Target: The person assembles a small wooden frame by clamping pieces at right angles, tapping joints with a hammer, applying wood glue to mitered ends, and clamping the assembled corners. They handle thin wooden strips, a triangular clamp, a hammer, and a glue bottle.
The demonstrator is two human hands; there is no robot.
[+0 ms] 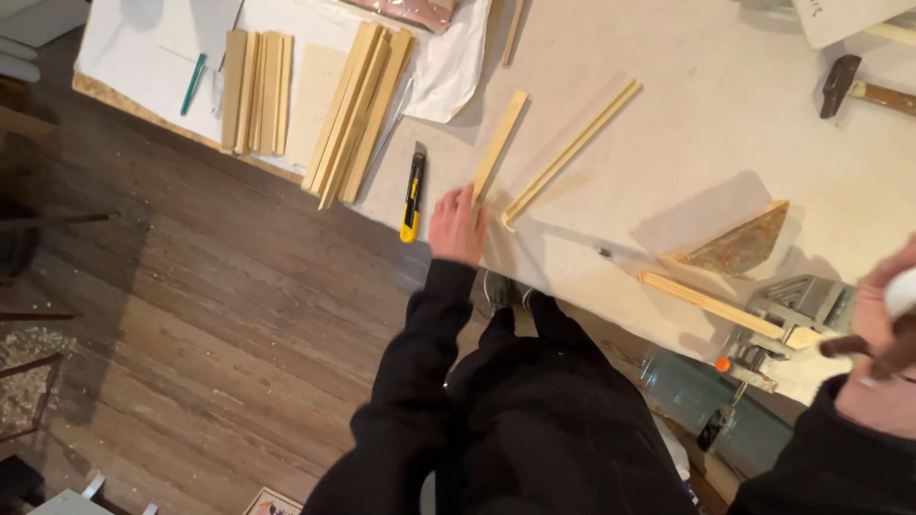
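- A pale bench (725,124) runs slantwise across my view, above a dark wooden plank floor (239,315) with a patch of sawdust at its left edge.
- My left hand (457,227) rests at the near edge of the bench, fingers (469,197) stretched forward and touching the lower end of a short wooden strip (500,145); they lie on it rather than wrapping it, loose and unclenched.
- That short strip lies flat on the bench, slanting up and to the right from my fingertips. Just beside it to the right lies a longer wooden strip (571,153) at much the same slant, the two apart along most of their length.
- To the left of my hand a yellow and black utility knife (412,194) lies on the bench, near but not touching.
- My right hand (883,348) sits at the right border, partly cut off, clenched around a dark brown handle (844,346) and something white; what these belong to I cannot tell.
- Just left of that hand a metal corner clamp (797,310) grips another wooden strip (711,305), with a triangular wooden block (739,243) above it.
- Farther back: a fanned bundle of strips (358,110), a second stack (258,91), a green pen (194,84) and a hammer (844,84).
- My black sleeves and dark clothes fill the lower middle of the view.
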